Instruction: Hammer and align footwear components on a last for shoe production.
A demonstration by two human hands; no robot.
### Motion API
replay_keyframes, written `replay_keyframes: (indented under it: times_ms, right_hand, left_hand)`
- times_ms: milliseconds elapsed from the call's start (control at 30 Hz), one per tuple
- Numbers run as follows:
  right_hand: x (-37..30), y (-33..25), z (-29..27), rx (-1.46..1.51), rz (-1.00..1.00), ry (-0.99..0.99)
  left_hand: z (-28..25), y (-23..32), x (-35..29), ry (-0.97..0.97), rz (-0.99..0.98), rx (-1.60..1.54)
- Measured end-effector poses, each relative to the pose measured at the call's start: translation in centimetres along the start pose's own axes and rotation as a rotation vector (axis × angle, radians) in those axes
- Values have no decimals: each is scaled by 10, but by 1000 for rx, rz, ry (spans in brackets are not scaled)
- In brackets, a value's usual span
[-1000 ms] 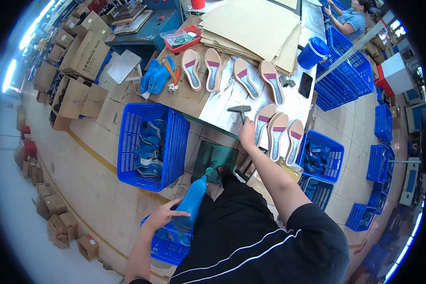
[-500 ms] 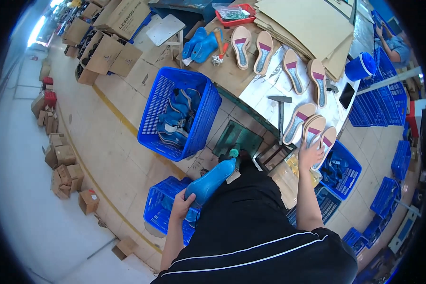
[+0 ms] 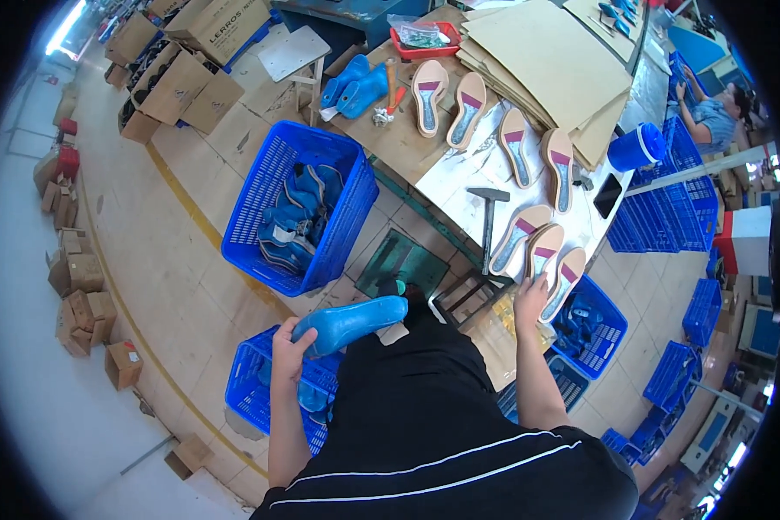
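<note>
My left hand (image 3: 293,345) is closed round one end of a blue shoe last (image 3: 351,323), held sideways above my lap. A small tan flap (image 3: 393,333) shows beneath its far end. At the near corner of the table, my right hand (image 3: 530,302) has its fingers closed on the lower end of a beige shoe sole (image 3: 544,244) with a purple patch. A second sole (image 3: 522,234) lies to its left, and a third sole (image 3: 565,282) lies to its right, close to my fingers. Left of these, a hammer (image 3: 489,221) rests on the white sheet.
Several more soles (image 3: 511,147) lie farther back, near cardboard sheets (image 3: 550,74). Blue crates (image 3: 355,234) of shoe parts stand on the floor on both sides. A blue bucket (image 3: 637,147) and phone (image 3: 609,196) sit at the table's right edge. Another person (image 3: 711,121) is at far right.
The blue last has turned from slanting to nearly level, away from the green post. My right hand has shifted from between the middle and right soles to the middle sole's lower end.
</note>
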State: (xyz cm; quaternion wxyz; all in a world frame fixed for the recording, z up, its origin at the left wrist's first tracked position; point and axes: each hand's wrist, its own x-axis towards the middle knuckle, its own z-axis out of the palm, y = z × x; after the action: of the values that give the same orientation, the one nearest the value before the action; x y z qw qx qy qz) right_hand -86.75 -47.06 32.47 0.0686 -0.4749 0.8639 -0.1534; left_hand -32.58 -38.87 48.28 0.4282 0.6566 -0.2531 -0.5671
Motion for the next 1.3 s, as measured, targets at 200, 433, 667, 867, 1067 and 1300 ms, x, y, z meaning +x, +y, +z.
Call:
replay_keyframes:
  times_ms: [200,433,667,867,1067,1300]
  right_hand:
    - [-37,-69,-53,517,83,239]
    - [-70,-221,-118,954,-299,-1177]
    - [-99,-291,-110,572,-1001,-1081]
    - [-90,-279,-131,454,-1174,-749]
    - [-78,-260,-114,479,-1221,-699]
    - [-75,-253,-105,537,-1194,-818]
  left_hand:
    - [11,-9,-15,166,-54,-420]
    - [10,-11,-26,-2,14,-641]
    - [8,-27,-28,102,33,-479]
    - [-1,-41,-29,144,41,-444]
    - [-8,-39,-26,130,10,-372]
    - [-13,11,-27,73,310,163]
